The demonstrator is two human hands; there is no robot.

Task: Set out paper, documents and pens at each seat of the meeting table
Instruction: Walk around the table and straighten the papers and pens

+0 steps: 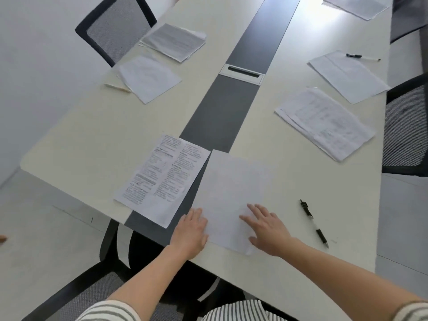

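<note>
A blank white sheet (231,188) lies at the near end of the cream meeting table (97,140). My left hand (191,235) rests flat on its left edge, fingers straight. My right hand (266,230) presses flat on its lower right part, fingers spread. A printed document (162,179) lies just left of the sheet, partly over the table's dark centre strip (222,107). A black and white pen (313,222) lies on the table to the right of my right hand, apart from it.
At the left seat lie a printed stack (173,41), a blank sheet (148,77) and a pale pen (118,87). The right side has a printed stack (324,122), a blank sheet (347,75) and a pen (361,57). Mesh chairs stand left (115,28) and right (405,126).
</note>
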